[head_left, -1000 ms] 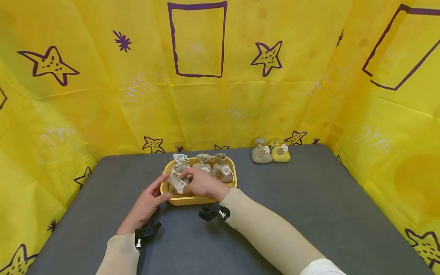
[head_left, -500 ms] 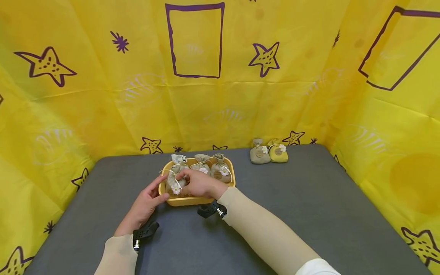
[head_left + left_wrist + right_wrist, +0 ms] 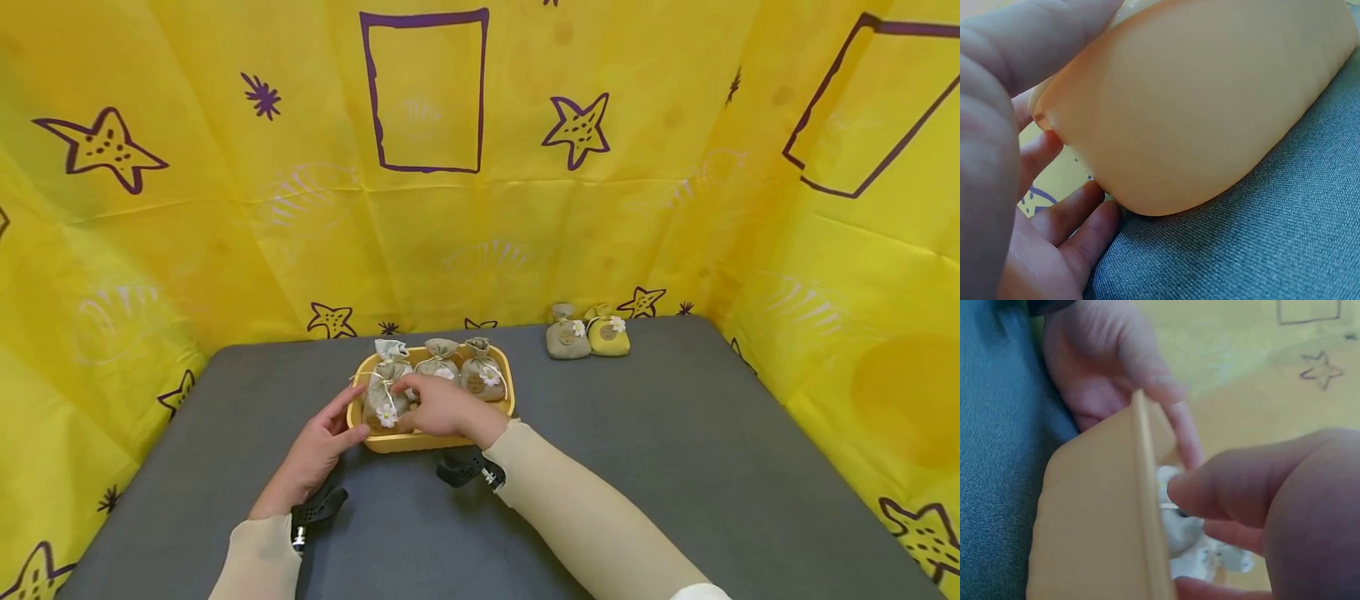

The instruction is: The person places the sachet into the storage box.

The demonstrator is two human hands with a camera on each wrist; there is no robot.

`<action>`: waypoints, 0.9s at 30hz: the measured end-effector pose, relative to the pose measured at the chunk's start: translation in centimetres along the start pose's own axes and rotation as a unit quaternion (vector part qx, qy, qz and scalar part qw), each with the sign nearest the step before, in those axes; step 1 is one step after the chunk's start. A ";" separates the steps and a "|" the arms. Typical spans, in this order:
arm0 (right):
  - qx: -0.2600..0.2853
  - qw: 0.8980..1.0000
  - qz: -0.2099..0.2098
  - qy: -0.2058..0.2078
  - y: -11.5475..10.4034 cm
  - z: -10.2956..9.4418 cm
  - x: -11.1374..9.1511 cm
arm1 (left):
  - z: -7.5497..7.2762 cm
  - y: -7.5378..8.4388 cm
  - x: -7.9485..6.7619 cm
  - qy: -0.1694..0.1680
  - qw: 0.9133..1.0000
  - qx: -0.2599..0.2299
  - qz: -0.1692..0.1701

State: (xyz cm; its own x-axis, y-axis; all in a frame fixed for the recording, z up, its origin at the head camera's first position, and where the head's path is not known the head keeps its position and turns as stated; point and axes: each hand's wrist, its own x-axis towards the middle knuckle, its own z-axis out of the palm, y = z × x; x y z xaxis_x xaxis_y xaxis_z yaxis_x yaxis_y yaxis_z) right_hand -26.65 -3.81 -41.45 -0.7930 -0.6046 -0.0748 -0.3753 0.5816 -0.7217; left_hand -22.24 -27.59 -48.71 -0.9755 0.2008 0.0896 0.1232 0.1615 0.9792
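Observation:
A yellow plastic basket (image 3: 427, 444) holds several small cloth drawstring sachets with flower trims. My left hand (image 3: 318, 442) grips its left end; in the left wrist view the thumb lies along the rim and the fingers touch the outer wall (image 3: 1179, 119). At the basket's front left stands a grey-beige sachet (image 3: 386, 404) with a white flower. Over the basket, my right hand (image 3: 450, 408) has thumb and forefinger spread apart at this sachet's right side. In the right wrist view the thumb (image 3: 1229, 487) is beside the sachets, and the basket's wall hides part of them.
Behind the front sachet is one with a pale top (image 3: 392, 348); two more sachets, one brown-grey (image 3: 480, 379), sit to the right. A beige sachet (image 3: 567, 340) and a yellow sachet (image 3: 609, 340) stand at the back of the grey table (image 3: 637, 433). Yellow patterned cloth surrounds it.
My right hand has shifted slightly right, its thumb and forefinger moving from the front sachet's neck and string to its side. The left hand stays at the basket's end.

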 end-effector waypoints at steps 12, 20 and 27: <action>0.445 0.885 -0.082 0.107 3.1 -1.8 -7.7 | 0.1 0.3 -0.1 0.008 1.000 0.000 -0.015; 0.507 0.852 -0.076 0.110 7.4 -2.9 -13.2 | 0.1 0.2 -0.1 0.004 1.000 0.001 -0.021; 0.547 0.823 -0.015 0.154 11.4 -3.5 -17.6 | 0.2 0.3 -0.1 0.005 1.000 0.007 -0.022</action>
State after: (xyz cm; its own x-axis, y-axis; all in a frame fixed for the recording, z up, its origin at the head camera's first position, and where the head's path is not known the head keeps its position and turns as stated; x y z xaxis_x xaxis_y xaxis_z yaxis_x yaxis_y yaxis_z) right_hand -18.71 15.37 -45.98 -0.9385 -0.3452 0.0103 0.1262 -0.3706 -0.9202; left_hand -22.06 -27.34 -48.45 -0.9817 0.1841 0.0478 0.0822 0.1843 0.9794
